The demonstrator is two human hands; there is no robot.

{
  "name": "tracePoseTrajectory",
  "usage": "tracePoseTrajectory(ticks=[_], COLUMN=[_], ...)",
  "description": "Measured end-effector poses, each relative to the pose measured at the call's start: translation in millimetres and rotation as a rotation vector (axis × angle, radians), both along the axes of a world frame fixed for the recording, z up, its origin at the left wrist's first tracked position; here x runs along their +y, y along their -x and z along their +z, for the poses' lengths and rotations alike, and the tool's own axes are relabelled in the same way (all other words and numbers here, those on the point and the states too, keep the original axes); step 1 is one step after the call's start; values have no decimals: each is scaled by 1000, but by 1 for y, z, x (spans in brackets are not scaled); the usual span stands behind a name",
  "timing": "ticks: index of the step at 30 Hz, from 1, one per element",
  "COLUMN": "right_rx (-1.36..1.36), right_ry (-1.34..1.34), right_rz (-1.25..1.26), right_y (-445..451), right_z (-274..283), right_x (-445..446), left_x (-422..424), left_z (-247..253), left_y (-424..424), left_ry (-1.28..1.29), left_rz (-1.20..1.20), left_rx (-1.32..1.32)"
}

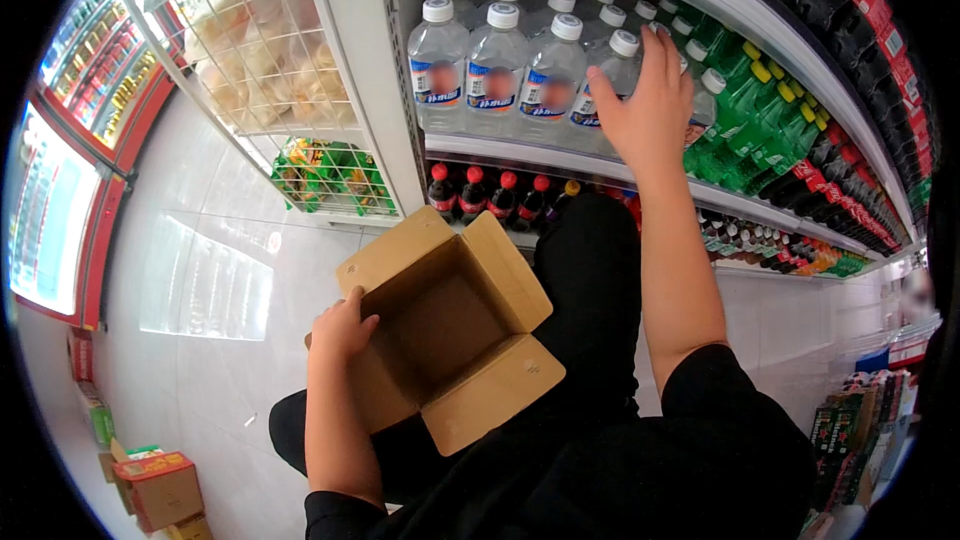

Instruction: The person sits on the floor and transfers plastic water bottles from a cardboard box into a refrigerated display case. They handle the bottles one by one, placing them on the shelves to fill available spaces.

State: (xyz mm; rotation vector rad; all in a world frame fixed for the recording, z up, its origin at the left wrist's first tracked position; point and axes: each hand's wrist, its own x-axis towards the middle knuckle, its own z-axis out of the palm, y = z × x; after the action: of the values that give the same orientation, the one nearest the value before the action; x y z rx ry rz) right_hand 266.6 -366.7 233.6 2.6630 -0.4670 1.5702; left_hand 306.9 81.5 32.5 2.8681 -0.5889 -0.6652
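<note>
An open cardboard box (pixel 446 330) with its flaps folded out rests against my legs, and nothing shows inside it. My left hand (pixel 343 324) grips the left edge of this box, thumb over the rim. My right hand (pixel 649 101) reaches to the shelf, fingers spread around the upper part of a clear plastic bottle (pixel 615 71) with a white cap in the front row. Whether the fingers grip it is not certain. More white-capped clear bottles (pixel 499 64) stand in rows to its left. Green plastic bottles (pixel 750 124) are to the right of the hand.
A shelf edge (pixel 525 152) runs above red-capped cola bottles (pixel 472 195). A white wire rack (pixel 300 75) with bagged goods stands to the left. Red-framed drinks coolers (pixel 97 157) line the far left. Cardboard cartons (pixel 165 491) sit on the floor at lower left, stacked drink packs (pixel 844 427) at lower right.
</note>
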Motion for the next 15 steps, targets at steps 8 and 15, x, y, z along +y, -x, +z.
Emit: tracePoseTrajectory(ticks=[8, 15], right_rx=[-112, -88], right_ry=[2, -41], right_rz=[-145, -240], right_y=[-24, -32], right_z=[-10, -5], right_x=[-15, -5], left_x=[-6, -6], left_z=[5, 3], left_y=[-1, -4], left_ry=[-27, -53], left_rz=[-3, 9], left_rx=[44, 68])
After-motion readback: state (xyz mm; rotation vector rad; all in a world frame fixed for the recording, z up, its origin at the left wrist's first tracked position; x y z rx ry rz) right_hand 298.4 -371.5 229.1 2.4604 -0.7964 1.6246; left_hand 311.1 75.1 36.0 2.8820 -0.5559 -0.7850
